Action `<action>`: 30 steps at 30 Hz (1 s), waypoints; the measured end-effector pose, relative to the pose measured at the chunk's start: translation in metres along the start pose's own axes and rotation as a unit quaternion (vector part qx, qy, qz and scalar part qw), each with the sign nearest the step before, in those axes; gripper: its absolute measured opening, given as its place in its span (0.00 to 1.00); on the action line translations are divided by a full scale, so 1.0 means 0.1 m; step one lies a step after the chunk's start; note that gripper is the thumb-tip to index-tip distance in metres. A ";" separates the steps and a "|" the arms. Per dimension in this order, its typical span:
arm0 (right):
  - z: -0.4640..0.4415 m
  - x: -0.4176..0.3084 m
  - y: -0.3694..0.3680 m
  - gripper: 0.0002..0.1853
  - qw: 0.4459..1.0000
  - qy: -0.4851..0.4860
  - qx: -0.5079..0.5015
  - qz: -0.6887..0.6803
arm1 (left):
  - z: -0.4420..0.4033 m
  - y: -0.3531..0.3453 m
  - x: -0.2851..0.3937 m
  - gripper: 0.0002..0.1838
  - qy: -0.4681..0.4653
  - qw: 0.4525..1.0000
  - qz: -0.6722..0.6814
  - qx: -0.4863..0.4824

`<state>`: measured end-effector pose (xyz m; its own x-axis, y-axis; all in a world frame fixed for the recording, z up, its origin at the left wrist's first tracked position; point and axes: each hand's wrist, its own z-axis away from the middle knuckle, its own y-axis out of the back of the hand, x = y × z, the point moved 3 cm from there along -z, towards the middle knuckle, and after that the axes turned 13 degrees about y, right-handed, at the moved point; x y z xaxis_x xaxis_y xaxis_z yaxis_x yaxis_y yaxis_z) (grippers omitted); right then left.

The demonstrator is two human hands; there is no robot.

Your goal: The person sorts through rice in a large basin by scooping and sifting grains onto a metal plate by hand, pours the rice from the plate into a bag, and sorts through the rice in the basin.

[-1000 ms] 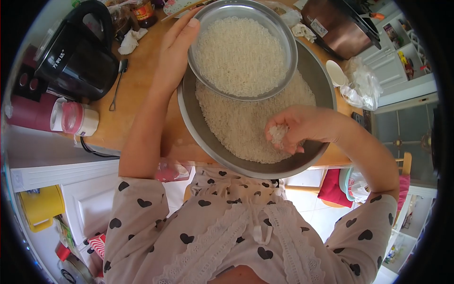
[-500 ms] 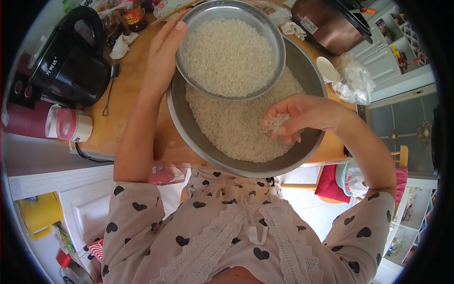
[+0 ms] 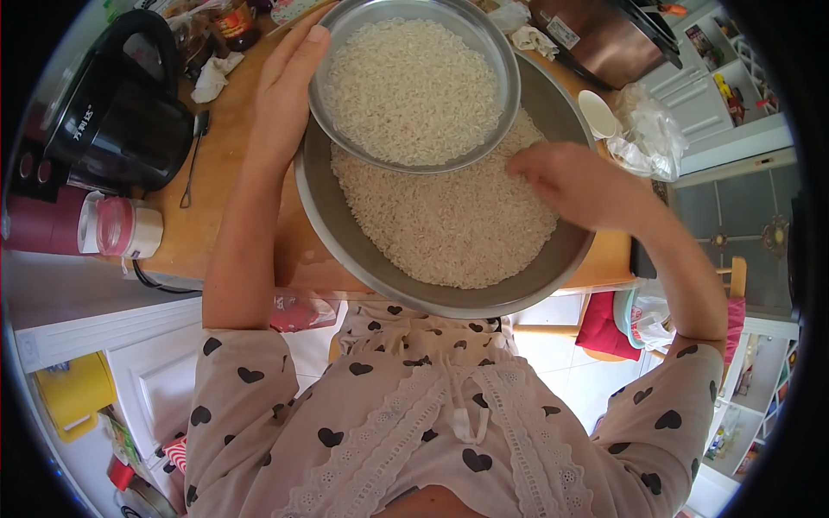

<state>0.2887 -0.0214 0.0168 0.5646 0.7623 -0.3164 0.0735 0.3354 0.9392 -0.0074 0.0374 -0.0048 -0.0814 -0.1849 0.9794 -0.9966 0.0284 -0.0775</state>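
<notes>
My left hand (image 3: 287, 86) grips the left rim of a round, shallow metal pan (image 3: 413, 162), thumb on the edge. White rice (image 3: 410, 91) covers its bottom. The pan is held over the far part of a large metal basin (image 3: 332, 233), hiding some of it. More rice (image 3: 449, 226) lies heaped in that basin. Over the basin's right side is my right hand (image 3: 580, 183), fingers curled together and pointing left, close to the pan's lower right rim. What those fingers hold, if anything, is hidden.
A black kettle (image 3: 121, 121) and a long-handled spoon (image 3: 192, 164) are on the left of the wooden table (image 3: 302, 272), with a pink-and-white jar (image 3: 129, 226) nearer me. A white cup (image 3: 598, 114), plastic bag (image 3: 652, 134) and brown cooker (image 3: 600, 43) stand at the right.
My right hand has lifted from the rice and moved up and slightly right; the grains seen in its fingers no longer show. My left hand still holds the pan, slightly shifted up and left.
</notes>
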 end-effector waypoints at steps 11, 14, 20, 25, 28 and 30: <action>-0.18 -0.22 -0.13 0.19 0.997 0.041 0.053 -0.045 | 0.03 -0.01 0.02 0.26 0.034 0.999 0.009 0.022; -0.16 -0.36 -0.12 0.17 0.986 0.114 -0.031 -0.116 | 0.05 -0.02 0.02 0.26 0.026 0.999 0.005 0.023; -0.12 -0.30 0.11 0.12 0.981 0.074 -0.090 -0.155 | 0.02 0.01 0.00 0.26 0.014 0.999 -0.008 0.036; -0.14 -0.32 -0.01 0.11 0.982 -0.006 -0.129 -0.140 | 0.01 0.01 0.00 0.26 0.005 1.000 -0.007 0.020; -0.16 -0.43 -0.06 0.15 0.978 -0.009 -0.137 -0.155 | 0.01 0.00 0.01 0.26 0.012 1.000 -0.006 0.020; -0.13 -0.53 -0.07 0.18 0.978 0.002 -0.140 -0.156 | 0.02 0.00 0.02 0.26 0.019 1.000 -0.005 0.019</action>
<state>0.2473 -0.0569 0.0251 0.5474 0.6012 -0.5822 0.0127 0.6896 0.7241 -0.0075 0.0349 -0.0034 -0.0720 -0.1481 0.9863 -0.9972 -0.0114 -0.0745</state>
